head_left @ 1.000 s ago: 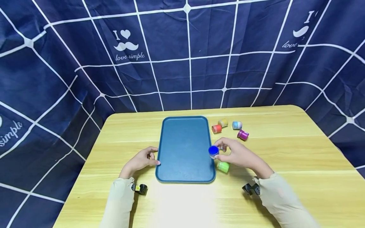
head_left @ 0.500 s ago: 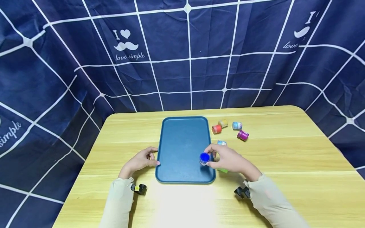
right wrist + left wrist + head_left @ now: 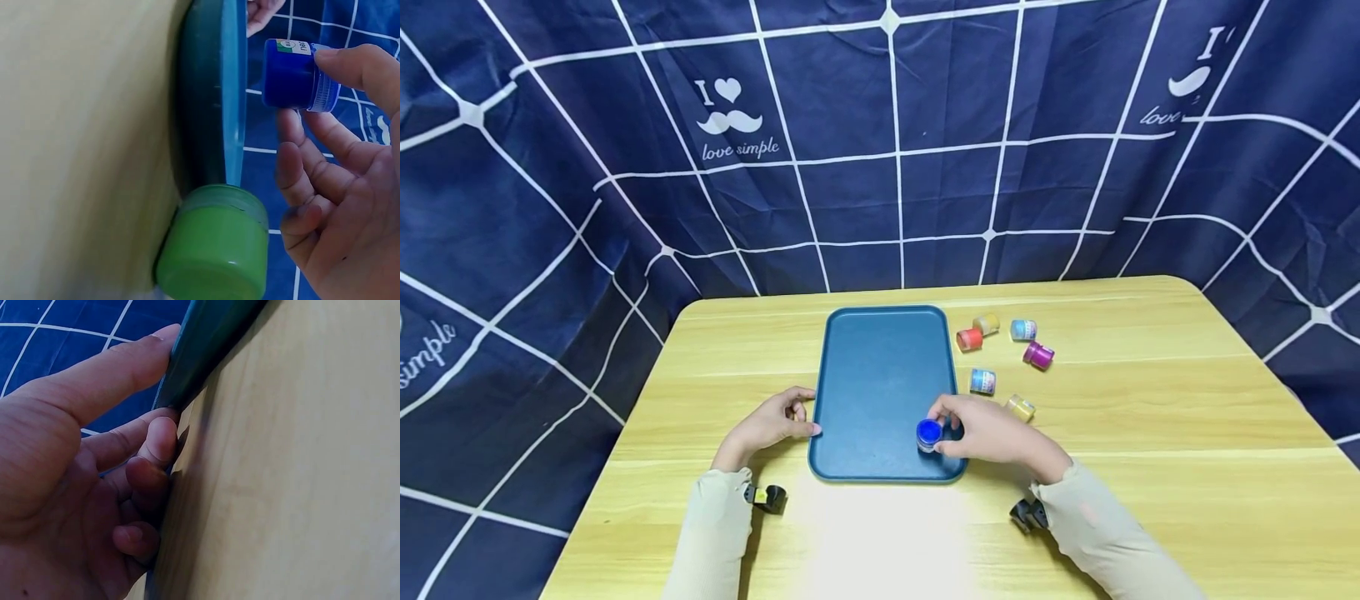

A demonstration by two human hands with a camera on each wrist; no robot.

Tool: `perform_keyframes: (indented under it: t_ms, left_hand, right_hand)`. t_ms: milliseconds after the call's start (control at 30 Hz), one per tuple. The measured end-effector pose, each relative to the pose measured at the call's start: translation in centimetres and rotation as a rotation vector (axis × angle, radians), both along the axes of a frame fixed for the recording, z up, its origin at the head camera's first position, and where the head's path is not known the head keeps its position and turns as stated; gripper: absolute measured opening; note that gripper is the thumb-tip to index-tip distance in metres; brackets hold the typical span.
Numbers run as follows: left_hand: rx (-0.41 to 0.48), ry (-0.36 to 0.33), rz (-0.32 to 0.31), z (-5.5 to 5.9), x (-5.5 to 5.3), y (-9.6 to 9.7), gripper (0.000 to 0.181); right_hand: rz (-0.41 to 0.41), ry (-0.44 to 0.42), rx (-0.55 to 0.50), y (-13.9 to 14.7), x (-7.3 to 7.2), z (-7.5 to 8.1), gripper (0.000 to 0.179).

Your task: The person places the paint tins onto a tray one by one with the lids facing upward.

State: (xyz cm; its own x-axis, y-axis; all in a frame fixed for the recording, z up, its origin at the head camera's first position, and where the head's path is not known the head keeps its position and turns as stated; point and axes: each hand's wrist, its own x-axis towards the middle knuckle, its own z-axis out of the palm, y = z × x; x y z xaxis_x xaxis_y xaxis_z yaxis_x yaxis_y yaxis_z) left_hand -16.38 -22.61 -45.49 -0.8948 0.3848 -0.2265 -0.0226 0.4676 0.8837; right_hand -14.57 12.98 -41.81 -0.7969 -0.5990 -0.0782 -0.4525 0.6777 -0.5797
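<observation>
Fingers point(image 3: 340, 140) pinch a blue jar point(image 3: 290, 78) near a tray point(image 3: 203, 94) and green jar point(image 3: 215, 247).

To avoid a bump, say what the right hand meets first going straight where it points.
Probably the left hand at the opposite edge of the tray: the right hand, holding the blue jar, points that way. Height is unclear, so the tray might come first.

The table point(image 3: 1120, 392) is viewed forward and down from the head; the tray point(image 3: 883, 383) is shared with both wrist views, shot close and low, rolled sideways, facing the curtain point(image 3: 850, 200).
</observation>
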Motion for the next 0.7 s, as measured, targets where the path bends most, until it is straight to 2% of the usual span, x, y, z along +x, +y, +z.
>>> perform_keyframes:
  t_ms: [433,700]
  left_hand:
    - [0.007,-0.006,0.009,0.22,0.21,-0.01,0.066]
    - [0.004,0.011,0.009,-0.01,0.11,0.01,0.066]
  right_hand:
    - [0.058,0.021,0.059,-0.11,0.14,-0.61,0.031]
    - [0.084,0.074,0.105,-0.33,0.07,-0.84,0.028]
